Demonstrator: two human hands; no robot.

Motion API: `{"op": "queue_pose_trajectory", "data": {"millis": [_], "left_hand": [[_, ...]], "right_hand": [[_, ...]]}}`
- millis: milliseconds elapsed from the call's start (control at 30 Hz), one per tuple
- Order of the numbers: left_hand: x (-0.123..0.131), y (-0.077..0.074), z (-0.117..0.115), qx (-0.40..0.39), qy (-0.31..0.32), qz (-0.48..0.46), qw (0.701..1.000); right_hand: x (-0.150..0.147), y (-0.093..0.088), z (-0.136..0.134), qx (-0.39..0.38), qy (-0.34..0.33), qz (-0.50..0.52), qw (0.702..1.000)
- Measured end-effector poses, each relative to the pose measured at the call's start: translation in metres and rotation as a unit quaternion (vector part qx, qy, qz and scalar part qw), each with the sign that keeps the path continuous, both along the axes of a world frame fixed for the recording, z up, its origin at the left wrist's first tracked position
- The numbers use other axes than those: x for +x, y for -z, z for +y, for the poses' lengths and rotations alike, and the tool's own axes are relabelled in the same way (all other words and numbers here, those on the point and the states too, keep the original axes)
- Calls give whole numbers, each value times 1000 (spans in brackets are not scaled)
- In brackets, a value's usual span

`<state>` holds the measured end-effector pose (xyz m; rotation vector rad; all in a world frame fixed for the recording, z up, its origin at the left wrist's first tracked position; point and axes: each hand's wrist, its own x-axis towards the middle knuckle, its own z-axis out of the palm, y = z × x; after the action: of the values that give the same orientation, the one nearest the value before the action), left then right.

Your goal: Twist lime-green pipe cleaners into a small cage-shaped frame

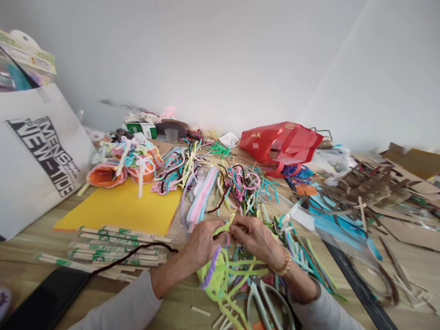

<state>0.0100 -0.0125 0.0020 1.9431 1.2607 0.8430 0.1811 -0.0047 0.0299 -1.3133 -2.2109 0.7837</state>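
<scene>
My left hand (205,245) is closed on a yellow-green pipe cleaner (225,226) near the middle of the table. Close beside it, my right hand (252,236) pinches the same pipe cleaner from the other side. Below my left hand hangs a woven yellow-green pipe-cleaner piece (216,277) with loose strands. A twisted purple pipe cleaner (210,269) is attached to it. Just under my right wrist lie grey-handled scissors (263,298). My fingers hide the exact spot where the strands meet.
Loose pipe cleaners (242,183) lie behind my hands. At left are wrapped chopsticks (117,250), a yellow sheet (120,206), a black phone (48,298) and a white bag (41,160). A red bag (282,142) stands at the back; brown cardboard strips (371,183) lie at right.
</scene>
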Motion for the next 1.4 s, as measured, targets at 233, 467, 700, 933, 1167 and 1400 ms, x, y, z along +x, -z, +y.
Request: {"op": "queue_pose_trajectory", "data": {"millis": [233,467,700,933,1167,1400], "left_hand": [[-10,1,11,-99,124,-101,982],[-20,3,15,-245,185,-202,930],[-16,2,12,-226,137,-185,946],[-15,2,14,-209,152,-181,949],[-16,5,15,-215,152,-171,949],[-17,2,16,-190,174,-158,953]], "right_hand": [[16,-4,9,-12,-92,-8,996],[20,-20,9,-15,-194,36,980],[14,-16,6,45,-153,2,987],[21,-8,17,4,-139,52,989],[25,-9,21,-100,-107,106,983],[26,-5,22,-68,-90,72,991]]}}
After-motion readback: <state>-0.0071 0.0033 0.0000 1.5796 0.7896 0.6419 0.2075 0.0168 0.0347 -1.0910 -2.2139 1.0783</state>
